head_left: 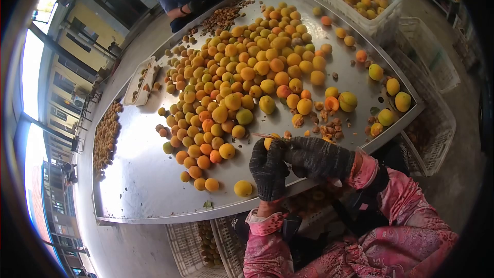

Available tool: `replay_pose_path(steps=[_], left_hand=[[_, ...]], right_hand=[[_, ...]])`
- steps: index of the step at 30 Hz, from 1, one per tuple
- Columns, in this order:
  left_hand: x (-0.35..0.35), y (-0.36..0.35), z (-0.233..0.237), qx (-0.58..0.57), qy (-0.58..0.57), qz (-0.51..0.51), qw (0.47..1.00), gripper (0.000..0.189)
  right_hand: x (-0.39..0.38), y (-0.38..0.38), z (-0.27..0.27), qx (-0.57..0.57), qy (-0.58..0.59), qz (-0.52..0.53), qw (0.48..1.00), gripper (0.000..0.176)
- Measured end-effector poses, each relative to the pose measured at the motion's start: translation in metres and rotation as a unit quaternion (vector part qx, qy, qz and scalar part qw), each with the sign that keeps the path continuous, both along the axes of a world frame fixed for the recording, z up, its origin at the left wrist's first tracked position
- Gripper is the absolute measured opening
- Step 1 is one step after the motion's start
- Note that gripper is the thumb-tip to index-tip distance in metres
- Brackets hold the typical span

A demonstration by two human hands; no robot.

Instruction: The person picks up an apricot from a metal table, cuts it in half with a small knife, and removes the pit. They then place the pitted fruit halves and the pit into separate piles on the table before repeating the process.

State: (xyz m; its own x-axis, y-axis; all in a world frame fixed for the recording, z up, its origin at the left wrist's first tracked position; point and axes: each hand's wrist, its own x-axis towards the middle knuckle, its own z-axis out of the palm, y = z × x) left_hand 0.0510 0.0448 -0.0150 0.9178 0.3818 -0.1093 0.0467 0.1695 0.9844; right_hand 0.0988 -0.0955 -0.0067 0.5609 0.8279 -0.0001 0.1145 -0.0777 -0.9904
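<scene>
Head view: two dark-gloved hands meet above the near edge of a metal table (139, 175).
Left hand (268, 169): fingers and thumb drawn together, clamped on a yellow fruit (270, 142).
Right hand (321, 159): fingertips bunched just beside that fruit; whether they pinch anything, I cannot tell.
Yellow fruit: at the left fingertips, raised over the tabletop, partly hidden by the gloves.
Good hold: firm enough to stop the fruit turning, probably light enough to spare ripe flesh; the left should steady while the right does the fine work.
Finger care: best kept clear of each other, since the gloves hide the contact.
Loose pits (334, 128): just beyond the right hand, near an opened fruit (332, 104); worth keeping apart from the whole fruit heap (232, 102).
</scene>
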Motion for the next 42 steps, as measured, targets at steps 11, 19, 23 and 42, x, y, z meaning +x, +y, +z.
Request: replay_pose_path(steps=[11,19,23,42], left_hand=[[0.003,-0.002,-0.015,0.038,0.01,0.053,0.998,0.025],[0.0,0.006,-0.001,0.017,0.015,0.013,1.0,0.026],[0.008,0.023,-0.012,-0.009,-0.005,0.059,0.998,0.018],[-0.009,0.005,-0.034,0.403,-0.094,-0.077,0.907,0.045]], right_hand=[[-0.01,0.012,-0.046,-0.068,-0.56,-0.143,0.813,0.034],[-0.012,0.012,-0.002,0.046,0.297,-0.116,0.947,0.024],[-0.005,0.002,0.008,-0.01,-0.223,-0.193,0.956,0.028],[0.009,0.016,-0.012,0.007,-0.211,-0.189,0.959,0.056]])
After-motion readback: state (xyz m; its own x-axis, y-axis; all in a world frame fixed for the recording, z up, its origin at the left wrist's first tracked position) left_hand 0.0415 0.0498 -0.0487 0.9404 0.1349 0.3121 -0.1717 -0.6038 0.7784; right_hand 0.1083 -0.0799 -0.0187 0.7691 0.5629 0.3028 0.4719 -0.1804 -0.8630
